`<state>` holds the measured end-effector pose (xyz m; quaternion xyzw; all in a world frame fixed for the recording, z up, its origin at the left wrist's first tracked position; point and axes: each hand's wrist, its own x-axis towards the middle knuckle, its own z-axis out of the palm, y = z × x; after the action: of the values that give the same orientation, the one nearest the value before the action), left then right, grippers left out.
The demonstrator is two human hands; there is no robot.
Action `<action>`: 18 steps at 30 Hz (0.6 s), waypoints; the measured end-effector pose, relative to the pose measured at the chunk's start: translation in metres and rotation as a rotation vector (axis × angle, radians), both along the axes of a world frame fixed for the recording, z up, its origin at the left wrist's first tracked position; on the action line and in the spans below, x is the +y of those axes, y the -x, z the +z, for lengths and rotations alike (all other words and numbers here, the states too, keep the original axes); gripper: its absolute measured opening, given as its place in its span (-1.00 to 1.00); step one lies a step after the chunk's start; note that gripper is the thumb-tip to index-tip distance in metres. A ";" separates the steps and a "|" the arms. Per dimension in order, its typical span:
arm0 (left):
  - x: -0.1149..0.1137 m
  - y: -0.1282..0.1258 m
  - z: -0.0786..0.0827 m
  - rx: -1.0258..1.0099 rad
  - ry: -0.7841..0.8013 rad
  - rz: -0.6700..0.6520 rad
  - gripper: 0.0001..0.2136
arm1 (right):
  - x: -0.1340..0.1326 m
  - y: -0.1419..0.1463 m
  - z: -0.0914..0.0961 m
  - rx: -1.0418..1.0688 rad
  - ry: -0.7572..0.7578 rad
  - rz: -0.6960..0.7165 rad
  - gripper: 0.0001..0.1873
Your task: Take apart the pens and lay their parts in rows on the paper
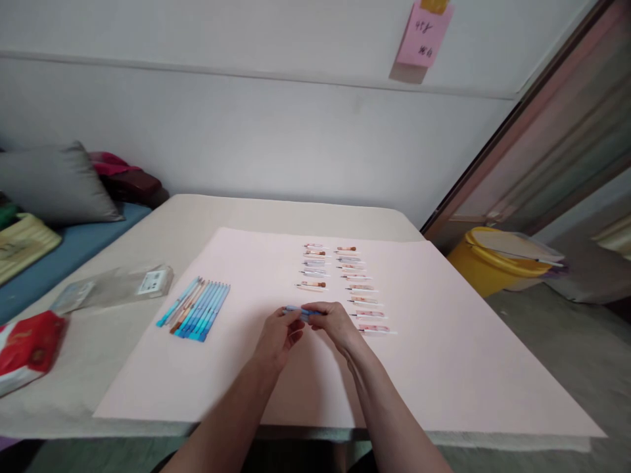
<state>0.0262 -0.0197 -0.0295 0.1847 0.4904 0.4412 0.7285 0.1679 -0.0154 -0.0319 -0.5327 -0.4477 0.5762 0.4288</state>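
A blue pen [296,309] lies crosswise between my two hands, just above the pink sheet [434,368]. My left hand [280,332] is closed on its left part, and my right hand [331,322] pinches the right end. Fingers cover much of the pen. Left of my hands, a row of blue and brown pens [202,309] lies side by side. Beyond and to the right, several pens with patterned barrels rest in two columns, a left column [314,272] and a right column [365,301], with thin pale sticks beside some of them.
A clear plastic bag [116,295] with a white label and a red packet [34,348] lie on the table's left side. A grey cushion [54,184] rests on a blue seat further left. On the floor at right stands a yellow bucket [473,269]. A pink note [424,33] hangs on the wall.
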 end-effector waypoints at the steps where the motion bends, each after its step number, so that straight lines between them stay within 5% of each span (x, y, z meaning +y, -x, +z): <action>1: 0.002 0.002 -0.001 0.020 0.000 0.005 -0.83 | 0.001 -0.002 -0.001 -0.003 0.007 0.010 -0.66; 11: 0.019 0.005 -0.015 0.237 -0.151 -0.078 -0.81 | 0.011 -0.017 -0.014 -0.126 -0.014 0.042 -0.68; 18: 0.033 -0.016 -0.032 0.422 -0.269 -0.049 -0.88 | 0.027 -0.027 -0.034 -0.336 -0.062 -0.104 -0.70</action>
<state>0.0423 0.0136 -0.0610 0.3796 0.5640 0.4365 0.5892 0.1951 0.0112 -0.0662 -0.6306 -0.5025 0.4417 0.3934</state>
